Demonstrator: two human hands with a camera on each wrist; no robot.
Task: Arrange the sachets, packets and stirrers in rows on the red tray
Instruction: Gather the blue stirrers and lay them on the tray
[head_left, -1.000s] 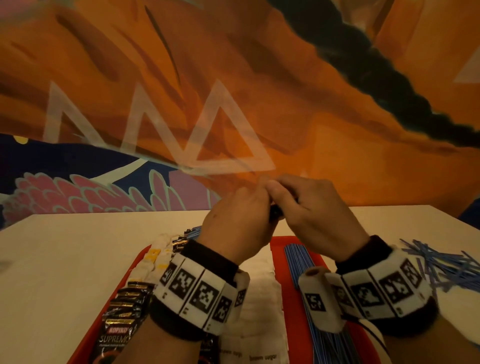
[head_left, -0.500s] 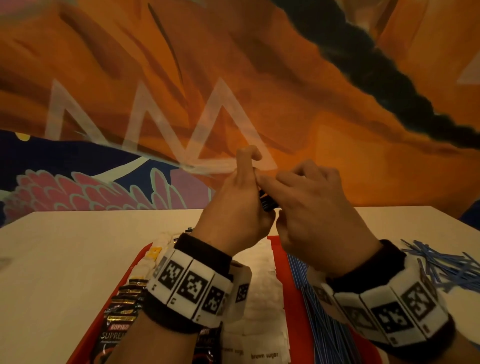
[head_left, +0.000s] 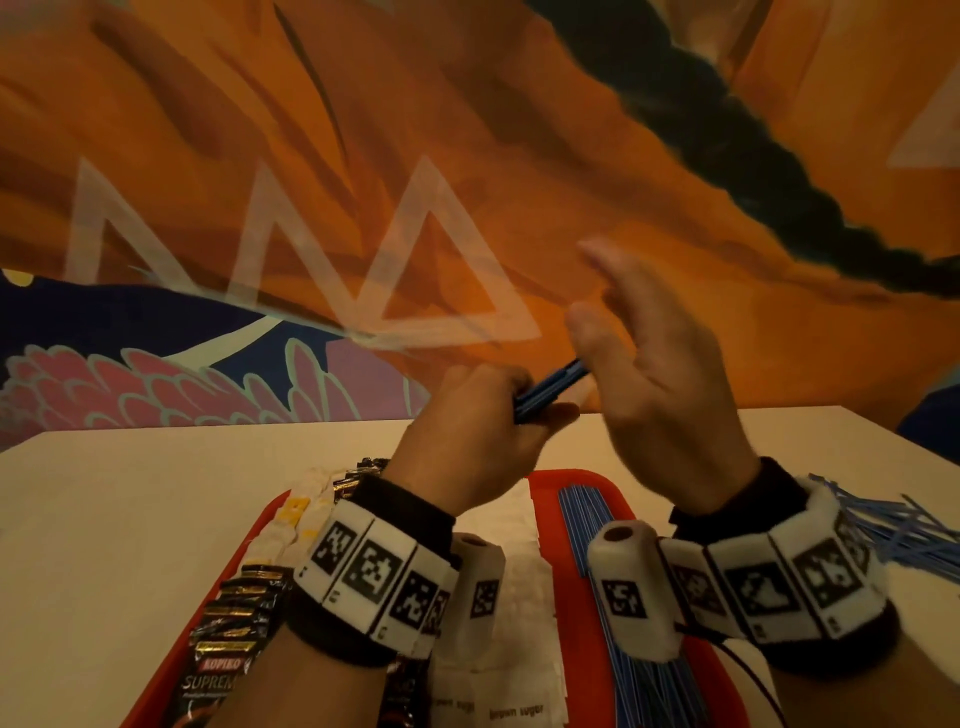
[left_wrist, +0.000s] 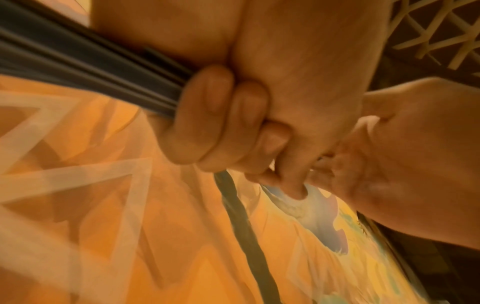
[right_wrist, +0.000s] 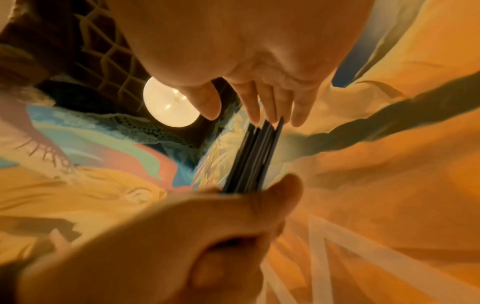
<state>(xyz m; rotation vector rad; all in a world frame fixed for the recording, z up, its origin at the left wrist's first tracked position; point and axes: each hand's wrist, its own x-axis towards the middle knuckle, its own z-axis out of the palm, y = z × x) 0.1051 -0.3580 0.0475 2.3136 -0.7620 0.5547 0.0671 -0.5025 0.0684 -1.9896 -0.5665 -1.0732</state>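
Note:
My left hand (head_left: 483, 410) grips a small bundle of blue stirrers (head_left: 550, 387), raised above the far end of the red tray (head_left: 543, 499). In the left wrist view the fingers (left_wrist: 223, 115) curl round the stirrers (left_wrist: 91, 70). My right hand (head_left: 639, 358) is held flat, fingers straight, its palm against the bundle's free ends (right_wrist: 262, 144). On the tray lie rows of dark coffee sachets (head_left: 234, 623), yellow-and-white sachets (head_left: 296, 514), white brown-sugar packets (head_left: 519, 597) and blue stirrers (head_left: 587, 525).
A loose heap of blue stirrers (head_left: 904, 525) lies on the pale table (head_left: 130, 519) right of the tray, beside my right wrist. A painted orange and blue wall (head_left: 467, 156) rises directly behind the table's far edge.
My right hand let go of the bundle and opened flat against the stirrer ends. Both hands rose a little, and the stirrers now stick out from my left fist.

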